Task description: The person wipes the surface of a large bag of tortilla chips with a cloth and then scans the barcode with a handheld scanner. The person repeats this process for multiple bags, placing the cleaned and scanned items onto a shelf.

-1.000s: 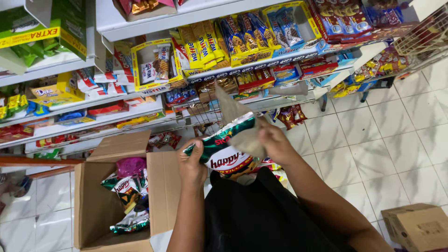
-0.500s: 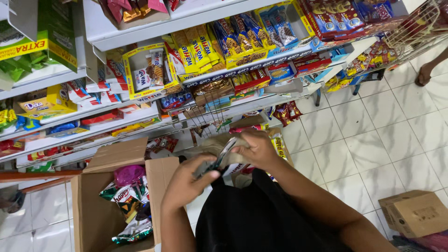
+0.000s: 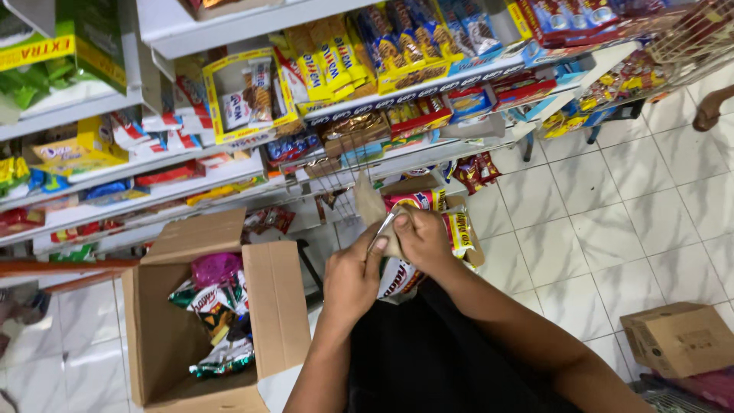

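Two hands meet at mid-frame over one item: a snack packet, white with red and brown print, held upright in front of the person's dark-clothed lap. Left hand, lower and to the left of the packet, closed around its left edge and a silvery inner flap. Right hand, above and to the right, fingers curled down and pinching the packet's top. Packet lies directly between the two hands, long axis roughly vertical in the frame, top end tilted slightly toward the shelving; both hands touch it, so neither is nearer than the other. Container one: open cardboard box on the tiled floor at lower left, flaps spread, holding loose snack bags in pink, green, white and silver; it stands just left of the left forearm. Container two: smaller cardboard box at lower right, shut, contents hidden, well apart from the hands. Container three: a carton just behind the right hand, showing red and yellow packets at its mouth. Backdrop: white shop shelves across the top of the frame, stocked with biscuit and wafer packs.
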